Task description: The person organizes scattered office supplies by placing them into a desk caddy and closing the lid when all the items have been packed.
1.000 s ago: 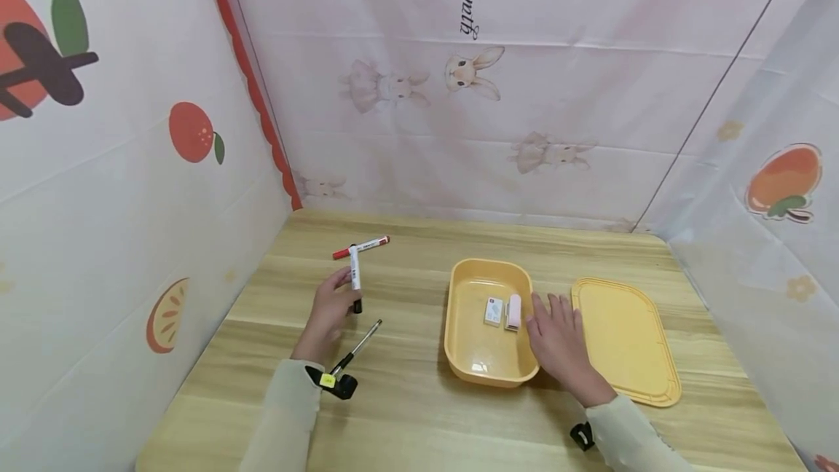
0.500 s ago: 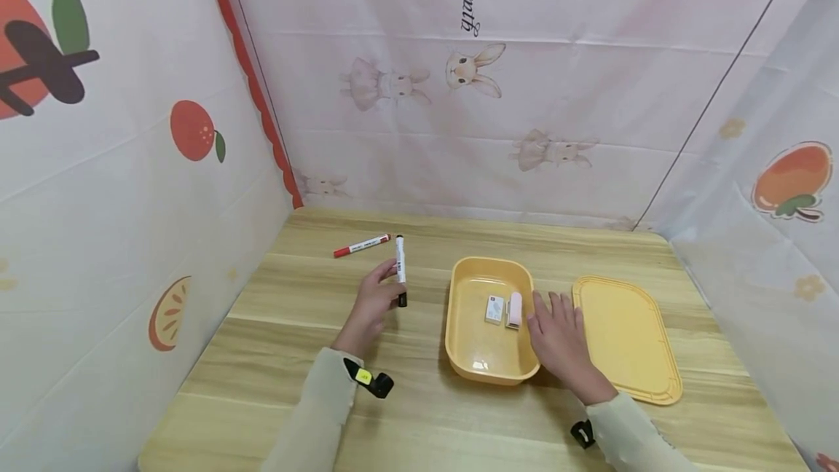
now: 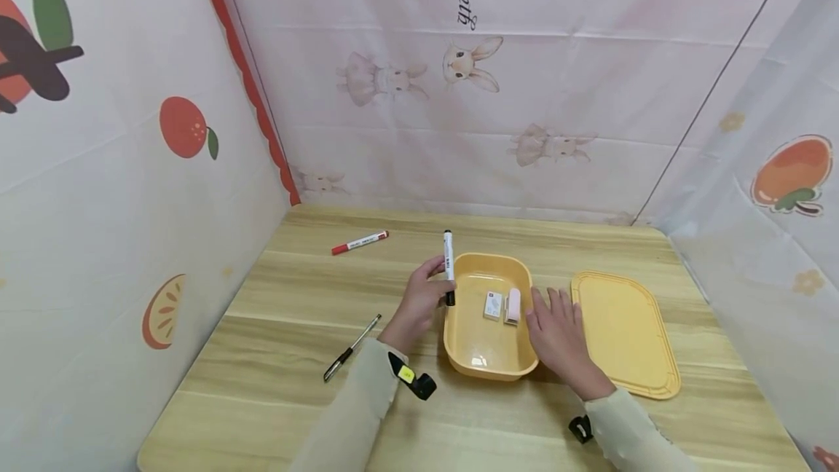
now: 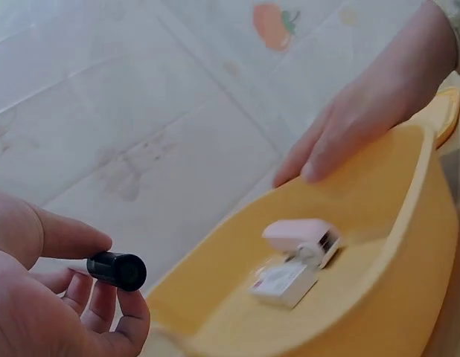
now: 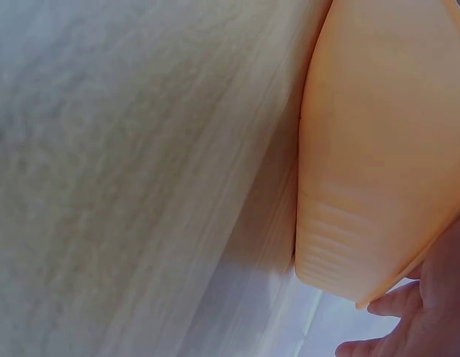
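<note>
Pinched between thumb and fingers of my left hand (image 3: 419, 301) is a black-and-white marker (image 3: 448, 261), held over the left rim of a yellow plastic box (image 3: 481, 366). In the left wrist view its black end (image 4: 118, 271) faces the camera. My right hand (image 3: 560, 333) rests with fairly straight fingers against the box's right rim. Inside the box lie a small white carton (image 3: 493, 305) and a pink-topped stapler (image 3: 513, 306), side by side. The right wrist view has the box's outer wall (image 5: 379, 149) with fingers at its rim.
A red-and-white marker (image 3: 360, 242) lies at the back left of the wooden table (image 3: 262, 384). Near my left forearm lies a black-and-clear pen (image 3: 352, 348). The yellow lid (image 3: 629, 333) lies flat right of the box. Printed cloth walls stand around the table.
My left hand has carried the black-and-white marker rightward, away from the red one, to the box's left rim. The right hand has stayed at the box.
</note>
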A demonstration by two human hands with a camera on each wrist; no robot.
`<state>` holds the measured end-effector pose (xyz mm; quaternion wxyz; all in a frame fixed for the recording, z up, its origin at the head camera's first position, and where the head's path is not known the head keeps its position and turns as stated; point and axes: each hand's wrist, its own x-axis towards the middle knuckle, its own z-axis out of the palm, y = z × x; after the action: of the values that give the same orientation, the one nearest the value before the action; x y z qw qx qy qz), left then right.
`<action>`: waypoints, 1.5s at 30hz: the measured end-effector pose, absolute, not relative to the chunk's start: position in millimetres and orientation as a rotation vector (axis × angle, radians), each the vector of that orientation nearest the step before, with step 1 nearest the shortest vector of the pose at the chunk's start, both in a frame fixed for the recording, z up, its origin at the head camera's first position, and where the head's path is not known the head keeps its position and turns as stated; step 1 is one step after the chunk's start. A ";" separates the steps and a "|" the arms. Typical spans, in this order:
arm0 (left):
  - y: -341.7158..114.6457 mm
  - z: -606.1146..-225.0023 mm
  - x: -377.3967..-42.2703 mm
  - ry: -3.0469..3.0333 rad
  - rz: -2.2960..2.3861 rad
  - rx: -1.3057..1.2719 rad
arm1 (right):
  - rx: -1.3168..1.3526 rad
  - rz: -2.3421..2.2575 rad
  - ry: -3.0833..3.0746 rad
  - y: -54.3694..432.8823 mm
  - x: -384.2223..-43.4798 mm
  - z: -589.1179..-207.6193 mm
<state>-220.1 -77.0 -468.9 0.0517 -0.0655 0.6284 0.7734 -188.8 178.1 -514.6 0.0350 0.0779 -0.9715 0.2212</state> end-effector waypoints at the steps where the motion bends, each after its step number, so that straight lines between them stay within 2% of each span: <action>1: -72.2 -469.0 -220.0 1.924 2.341 -0.204 | 0.240 0.680 -2.986 178.2 -189.1 -514.5; 18: -10.1 -484.7 -218.1 2.240 2.064 -0.241 | 0.246 0.682 -2.989 178.4 -189.1 -515.7; 28: 1.0 -501.1 -219.1 2.349 1.882 -0.379 | 0.264 0.676 -2.975 176.8 -187.7 -513.3; 34: 3.6 -506.2 -215.4 2.481 1.696 -0.379 | 0.267 0.684 -2.976 176.7 -187.3 -512.2; 45: 5.7 -509.7 -215.2 2.452 1.638 -0.419 | 0.266 0.672 -2.983 177.2 -187.4 -512.2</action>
<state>-215.2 5.7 -509.7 0.0814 -0.1402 0.8205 0.5482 -187.4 177.2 -512.2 0.0361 0.0867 -0.9712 0.2189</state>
